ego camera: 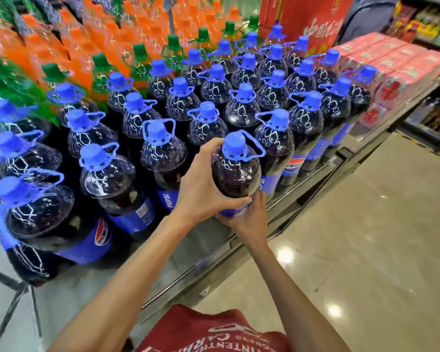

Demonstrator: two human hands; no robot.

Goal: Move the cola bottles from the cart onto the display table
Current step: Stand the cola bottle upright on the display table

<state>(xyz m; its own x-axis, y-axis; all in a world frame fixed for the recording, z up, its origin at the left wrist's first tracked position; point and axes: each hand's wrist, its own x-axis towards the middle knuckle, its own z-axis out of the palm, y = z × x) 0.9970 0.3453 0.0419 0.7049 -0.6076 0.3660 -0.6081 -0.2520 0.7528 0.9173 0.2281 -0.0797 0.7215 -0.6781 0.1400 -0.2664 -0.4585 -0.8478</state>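
Observation:
A large cola bottle (235, 168) with a blue cap and carry loop stands upright at the front edge of the display table (239, 252). My left hand (203, 189) grips its shoulder from the left, thumb across the front. My right hand (247, 217) grips its blue label lower down from the right. Several more cola bottles (206, 125) stand in rows on the table behind and beside it. At the far left, more cola bottles (43, 214) lean in what looks like the cart, its wire frame (15, 298) showing at the lower left.
Orange soda bottles with green caps (137, 59) fill the table behind the cola. Red and pink cartons (401, 69) are stacked at the right end. A red box (313, 21) stands at the back. Glossy floor (366, 237) stretches to the right, shelves beyond.

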